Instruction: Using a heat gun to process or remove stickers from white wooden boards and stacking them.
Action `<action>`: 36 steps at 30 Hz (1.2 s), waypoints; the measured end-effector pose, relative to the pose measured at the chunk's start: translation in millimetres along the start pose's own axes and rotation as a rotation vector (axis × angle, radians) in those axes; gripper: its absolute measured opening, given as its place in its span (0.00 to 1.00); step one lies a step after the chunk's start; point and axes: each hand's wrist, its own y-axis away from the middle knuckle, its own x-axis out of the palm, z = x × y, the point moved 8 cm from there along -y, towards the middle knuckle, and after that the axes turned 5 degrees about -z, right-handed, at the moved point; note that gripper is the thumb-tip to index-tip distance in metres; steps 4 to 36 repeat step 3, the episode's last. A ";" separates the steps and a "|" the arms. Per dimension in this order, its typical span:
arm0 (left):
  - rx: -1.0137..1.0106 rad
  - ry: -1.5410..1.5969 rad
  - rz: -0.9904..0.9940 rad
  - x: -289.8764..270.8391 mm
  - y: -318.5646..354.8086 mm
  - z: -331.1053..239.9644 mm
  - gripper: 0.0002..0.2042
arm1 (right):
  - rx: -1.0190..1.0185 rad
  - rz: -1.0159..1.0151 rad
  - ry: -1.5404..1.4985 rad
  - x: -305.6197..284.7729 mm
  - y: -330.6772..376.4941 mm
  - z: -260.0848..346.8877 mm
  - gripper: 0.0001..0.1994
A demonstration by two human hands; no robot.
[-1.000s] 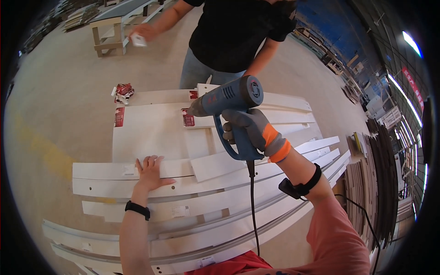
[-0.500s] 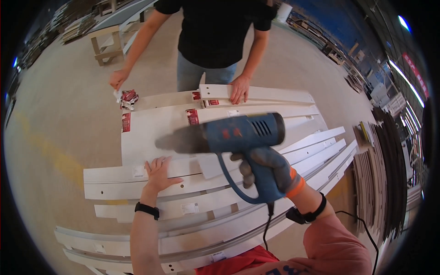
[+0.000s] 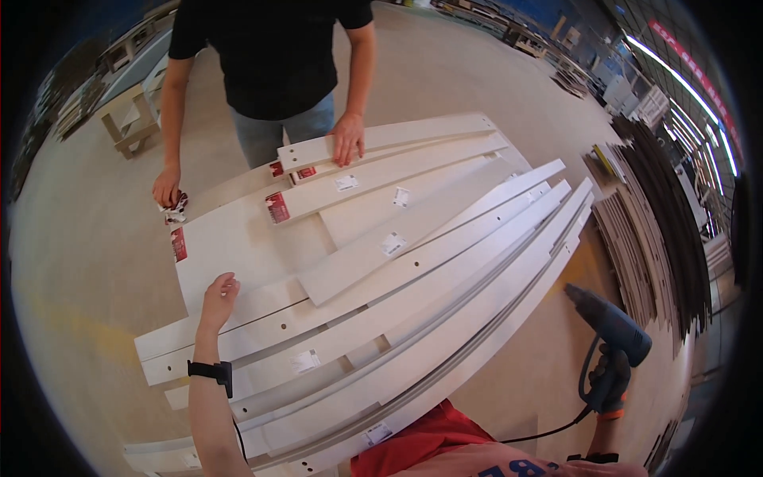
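My right hand (image 3: 609, 375), in a dark grey glove with an orange cuff, grips the handle of a blue heat gun (image 3: 624, 330). The gun is held out at the right, beside the boards, its dark nozzle pointing up and left. My bare left hand (image 3: 220, 299) is over the left part of the white boards (image 3: 262, 306), fingers curled together; what they hold, if anything, is too small to make out. White labels (image 3: 392, 243) stick to several boards, and red labels (image 3: 277, 207) mark some ends.
Across the boards a co-worker in a black shirt rests one hand (image 3: 347, 139) on a white board. The other (image 3: 167, 187) touches a crumpled red-and-white wad (image 3: 175, 208) at the panel's corner. A black cord (image 3: 548, 433) trails from the gun. Stacked brown boards (image 3: 628, 246) stand at right.
The heat gun has swung from above the boards to the far right. My left hand has lifted and curled its fingers. The co-worker's hand has lowered onto the wad. The view has shifted.
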 end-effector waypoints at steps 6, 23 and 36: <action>0.091 -0.036 -0.079 15.2 -17.3 -4.9 0.17 | -0.086 -0.251 -0.122 -118.7 -11.3 -23.5 0.25; 0.091 -0.036 -0.079 15.2 -17.3 -4.9 0.17 | -0.086 -0.251 -0.122 -118.7 -11.3 -23.5 0.25; 0.091 -0.036 -0.079 15.2 -17.3 -4.9 0.17 | -0.086 -0.251 -0.122 -118.7 -11.3 -23.5 0.25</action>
